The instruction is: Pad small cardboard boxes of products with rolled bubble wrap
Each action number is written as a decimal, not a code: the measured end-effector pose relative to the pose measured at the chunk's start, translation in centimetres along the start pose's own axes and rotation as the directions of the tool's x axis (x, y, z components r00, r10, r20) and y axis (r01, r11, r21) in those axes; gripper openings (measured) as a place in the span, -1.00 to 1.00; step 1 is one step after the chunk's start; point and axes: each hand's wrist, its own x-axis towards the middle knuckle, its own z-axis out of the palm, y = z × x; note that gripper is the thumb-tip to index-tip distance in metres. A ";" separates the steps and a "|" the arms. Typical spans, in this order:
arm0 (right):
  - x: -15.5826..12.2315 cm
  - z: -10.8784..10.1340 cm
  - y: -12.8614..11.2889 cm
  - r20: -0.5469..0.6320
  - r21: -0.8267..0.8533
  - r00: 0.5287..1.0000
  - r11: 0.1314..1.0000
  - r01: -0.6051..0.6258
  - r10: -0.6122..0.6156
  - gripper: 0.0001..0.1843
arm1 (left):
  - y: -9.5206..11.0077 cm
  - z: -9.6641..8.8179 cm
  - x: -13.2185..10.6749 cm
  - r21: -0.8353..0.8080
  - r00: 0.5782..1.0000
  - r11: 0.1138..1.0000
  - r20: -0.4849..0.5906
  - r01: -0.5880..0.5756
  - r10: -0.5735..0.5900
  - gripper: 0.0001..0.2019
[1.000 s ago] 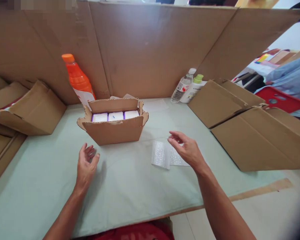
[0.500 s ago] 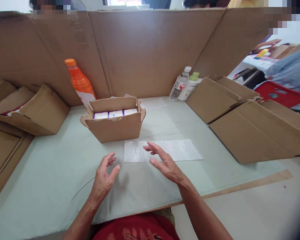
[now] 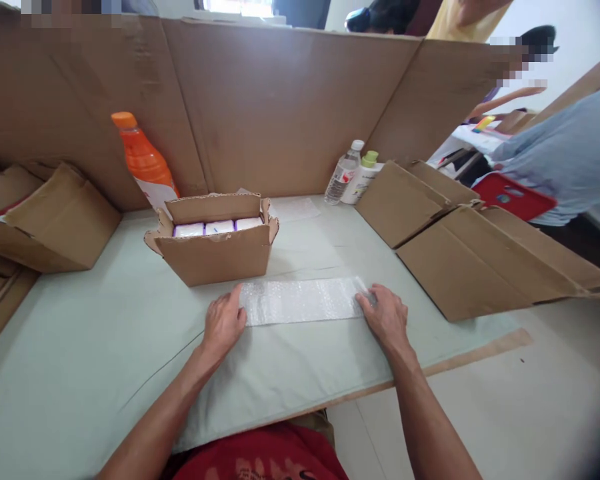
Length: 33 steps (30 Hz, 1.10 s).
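A strip of clear bubble wrap [image 3: 300, 301] lies flat on the pale green cloth in front of me. My left hand [image 3: 225, 320] grips its left end, fingers curled over the edge. At the opposite end, my right hand [image 3: 386, 313] has its thumb and fingers closed on the wrap. Just behind the strip stands an open cardboard box [image 3: 217, 257]. Its flaps are up, and white packs with purple edges [image 3: 220, 228] sit in a row inside it.
An orange bottle [image 3: 145, 160] stands behind the box. A clear water bottle [image 3: 344, 172] and a white bottle with a green cap [image 3: 363, 179] are at the back. Cardboard boxes [image 3: 450, 260] line the right; more boxes [image 3: 65, 220] sit left. A cardboard wall [image 3: 280, 107] closes the back.
Both hands have come down from above the table and moved apart, taking hold of the bubble wrap's two ends. The view has swung slightly to the right.
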 end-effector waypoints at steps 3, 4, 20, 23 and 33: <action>-0.5 0.4 -1.2 0.000 0.127 1.000 0.992 0.007 -0.007 -0.61 | 0.5 -0.4 -0.4 0.012 0.999 0.999 0.037 0.032 -0.033 -0.44; -0.8 0.4 -1.5 0.016 0.162 1.000 0.987 0.000 -0.002 -0.59 | 0.2 -0.5 -1.1 0.000 0.998 0.999 0.045 0.048 -0.048 -0.43; -9.0 -1.2 -15.8 0.313 0.561 0.829 0.795 0.233 -0.464 -0.38 | 0.0 -2.8 -5.7 -0.891 0.964 0.369 0.248 0.265 -0.095 -0.27; -10.4 -0.2 -18.0 0.377 0.677 0.705 0.698 0.232 -0.600 -0.35 | -0.1 -1.4 -4.7 -0.888 0.952 0.343 0.281 0.307 -0.124 -0.15; -9.7 0.4 -17.0 0.267 0.617 0.824 0.746 0.252 -0.500 -0.74 | -2.7 -1.8 -3.1 -0.371 0.978 0.906 0.037 0.204 -0.205 -0.41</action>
